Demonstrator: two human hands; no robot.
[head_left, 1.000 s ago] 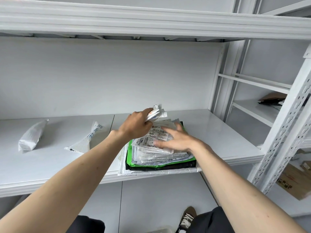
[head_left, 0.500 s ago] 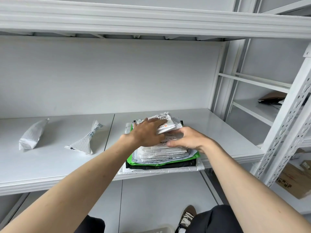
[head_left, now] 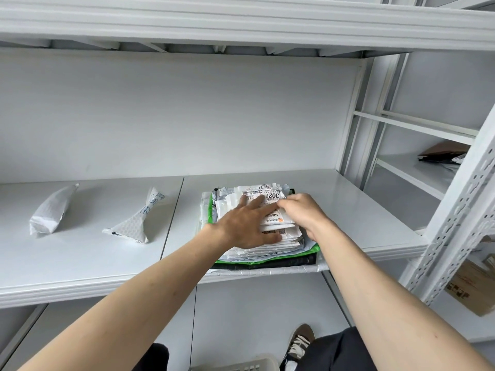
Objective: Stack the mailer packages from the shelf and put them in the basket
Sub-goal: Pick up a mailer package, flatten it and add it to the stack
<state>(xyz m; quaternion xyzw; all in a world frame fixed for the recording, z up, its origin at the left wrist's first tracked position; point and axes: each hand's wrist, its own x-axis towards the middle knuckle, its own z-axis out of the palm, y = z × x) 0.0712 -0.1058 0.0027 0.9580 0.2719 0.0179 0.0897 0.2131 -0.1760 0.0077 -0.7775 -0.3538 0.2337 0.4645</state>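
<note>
Step in hand looks like squaring the pile. The stack of flat white, green and black plastic mailer packages [head_left: 257,245] sits at the front edge of the white metal shelf [head_left: 107,253], right of centre, with its bottom layer overhanging the lip slightly.

Left hand [head_left: 245,226] lies flat on top, fingers [head_left: 255,203] straight and spread, pressing the top label down. Right hand [head_left: 302,212] is at the stack's right side, fingers curled in against the upper mailers; can't tell whether it pinches one or just nudges the edge.

To do it well: hold the left palm down as a clamp and use the right to push stray edges in toward the middle. Poly bags are slick, so upper ones will likely slide if pressure comes off. Before lifting, I'd get the fingers under the black bottom layer.

Orientation: the stack lies flat, long axis running roughly front-to-back on the shelf, skewed a little to the right at the far end. The top label's "3021" print reads upside down from here.

Still unstacked: a crumpled white mailer pouch [head_left: 51,210] far left and a twisted white mailer with blue print [head_left: 136,220] beside it, both well apart from the stack. The grey slotted plastic basket [head_left: 238,365] is on the floor below, only its rim in view.
</note>
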